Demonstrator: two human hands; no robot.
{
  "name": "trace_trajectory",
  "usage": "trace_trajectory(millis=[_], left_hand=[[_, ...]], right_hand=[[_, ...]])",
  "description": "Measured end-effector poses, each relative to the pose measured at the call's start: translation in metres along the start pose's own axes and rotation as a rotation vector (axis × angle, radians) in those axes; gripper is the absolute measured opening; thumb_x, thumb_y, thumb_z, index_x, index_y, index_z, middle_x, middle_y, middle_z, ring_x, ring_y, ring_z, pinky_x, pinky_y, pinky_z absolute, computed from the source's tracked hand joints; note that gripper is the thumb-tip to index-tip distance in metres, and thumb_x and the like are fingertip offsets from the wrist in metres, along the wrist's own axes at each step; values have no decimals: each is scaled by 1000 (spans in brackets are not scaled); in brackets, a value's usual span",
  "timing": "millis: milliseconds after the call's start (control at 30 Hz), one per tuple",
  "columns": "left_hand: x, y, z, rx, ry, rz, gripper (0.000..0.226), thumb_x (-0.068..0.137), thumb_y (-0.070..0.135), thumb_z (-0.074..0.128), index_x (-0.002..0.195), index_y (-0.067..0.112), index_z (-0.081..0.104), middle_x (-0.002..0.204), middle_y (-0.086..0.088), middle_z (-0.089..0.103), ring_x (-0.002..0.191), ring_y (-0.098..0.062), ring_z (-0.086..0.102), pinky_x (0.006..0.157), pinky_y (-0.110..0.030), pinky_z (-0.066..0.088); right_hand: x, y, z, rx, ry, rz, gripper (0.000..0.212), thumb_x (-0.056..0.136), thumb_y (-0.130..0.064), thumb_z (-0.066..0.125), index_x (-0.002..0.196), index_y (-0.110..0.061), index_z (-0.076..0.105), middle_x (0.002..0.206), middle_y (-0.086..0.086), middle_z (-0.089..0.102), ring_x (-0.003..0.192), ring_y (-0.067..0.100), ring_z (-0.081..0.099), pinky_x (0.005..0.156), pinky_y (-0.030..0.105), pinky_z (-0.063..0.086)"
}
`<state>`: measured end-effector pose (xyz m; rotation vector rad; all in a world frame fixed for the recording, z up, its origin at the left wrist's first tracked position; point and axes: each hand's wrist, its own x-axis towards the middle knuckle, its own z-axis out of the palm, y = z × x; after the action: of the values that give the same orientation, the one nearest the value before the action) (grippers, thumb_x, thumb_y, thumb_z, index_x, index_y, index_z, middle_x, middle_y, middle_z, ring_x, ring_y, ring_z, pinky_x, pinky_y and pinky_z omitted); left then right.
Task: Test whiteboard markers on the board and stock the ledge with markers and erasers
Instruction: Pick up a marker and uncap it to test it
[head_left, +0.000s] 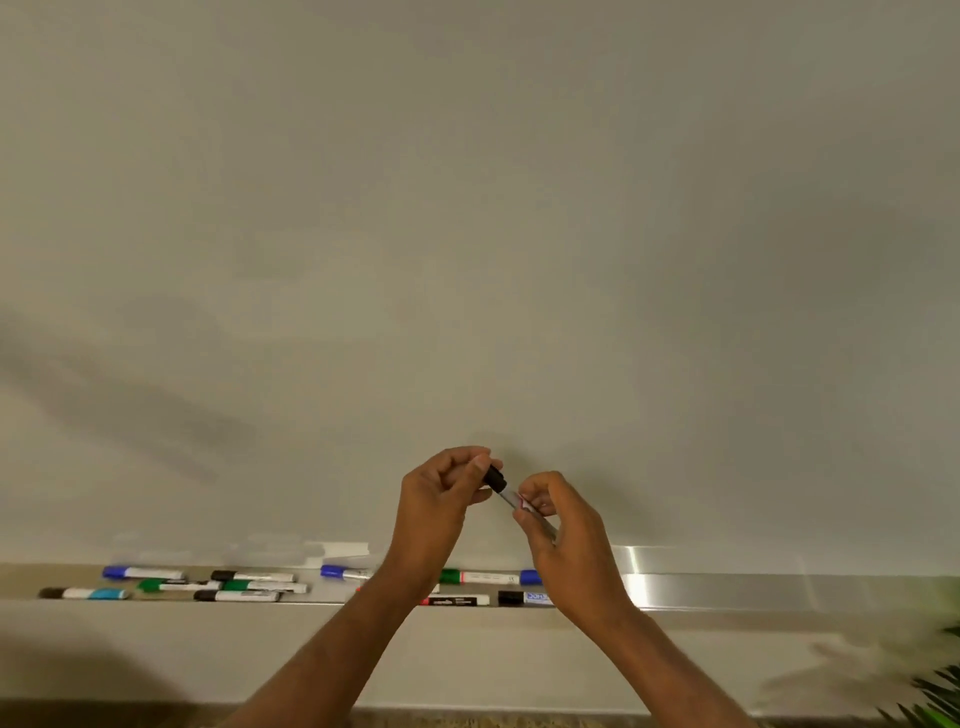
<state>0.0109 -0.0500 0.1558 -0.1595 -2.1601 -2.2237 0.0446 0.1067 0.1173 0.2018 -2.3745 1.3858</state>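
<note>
Both hands meet in front of the whiteboard (467, 208), just above the metal ledge (727, 590). My left hand (441, 499) pinches the black cap (496, 479) of a marker between thumb and fingers. My right hand (561, 530) grips that marker's pale barrel (511, 500), which slants down to the right and is mostly hidden in the fingers. Whether the cap is seated or pulled free is unclear. Several markers lie on the ledge: blue (140, 572), green (171, 585), black (236, 596), and a red one (457, 601).
The right stretch of the ledge shows bare metal. Green plant leaves (935, 696) poke in at the bottom right corner. Faint erased smudges mark the board just above the ledge at the left. No eraser is in view.
</note>
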Motion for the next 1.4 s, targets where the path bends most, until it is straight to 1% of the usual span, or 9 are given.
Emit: trace_trajectory(millis=[133,267,533,700,833,1100,1200,1300,1400], left_hand=[[-3,24,-35,-158,-65,-88,22,97,11,64,117,5,70,106,-12,78,106,-26,73,96,-38,58],[-9,43,-69,-270,-170,-82,24,98,10,60,119,3,69,111,-20,74,106,-31,71,95,-35,56],[-20,84,-109,-269,-287,-100,28,97,24,62,110,3,76,104,-17,76,88,-22,69,93,-34,57],[-31,102,-110,-310,-159,-96,28,96,25,62,99,2,79,79,-22,68,78,-29,61,87,-34,60],[-46,115,-103,-362,-57,-106,27,98,21,60,99,0,78,96,-21,77,92,-31,75,75,-25,59],[-60,133,-103,-373,70,-76,24,98,16,60,94,0,77,92,-17,78,88,-26,77,78,-27,61],[-46,153,-123,-344,126,67,25,100,14,59,100,-6,73,100,-20,77,102,-34,73,85,-30,61],[-24,185,-155,-441,187,192,22,101,15,58,99,-2,72,102,-22,76,102,-31,73,90,-37,59],[-7,205,-184,-211,240,400,24,103,23,56,101,9,74,99,-4,78,99,-14,73,90,-29,55]], right_hand=[[3,-46,19,118,12,70,24,92,-10,68,108,-27,63,95,-14,67,92,5,63,80,12,50],[7,-92,36,386,-88,241,14,95,-14,65,105,-21,72,87,2,75,77,12,68,73,27,57],[14,-162,61,655,-28,327,18,96,-10,63,100,-16,79,75,10,71,64,18,57,56,29,46],[14,-186,62,608,5,281,18,95,-17,65,98,-29,79,64,6,63,51,14,45,44,23,33],[8,-197,55,475,8,181,15,95,-26,64,92,-30,79,58,0,61,47,7,45,44,18,36],[10,-211,60,219,51,47,21,96,-31,62,88,-21,78,49,-14,52,47,-1,48,54,12,38],[7,-209,72,108,49,-5,35,95,-34,63,68,-12,65,52,2,48,51,1,38,54,27,34],[-1,-207,85,125,78,38,32,97,-34,60,73,-14,68,55,5,49,55,5,41,56,29,39],[15,-230,82,323,84,139,25,102,-21,53,85,-24,71,63,1,65,58,13,51,56,29,40]])
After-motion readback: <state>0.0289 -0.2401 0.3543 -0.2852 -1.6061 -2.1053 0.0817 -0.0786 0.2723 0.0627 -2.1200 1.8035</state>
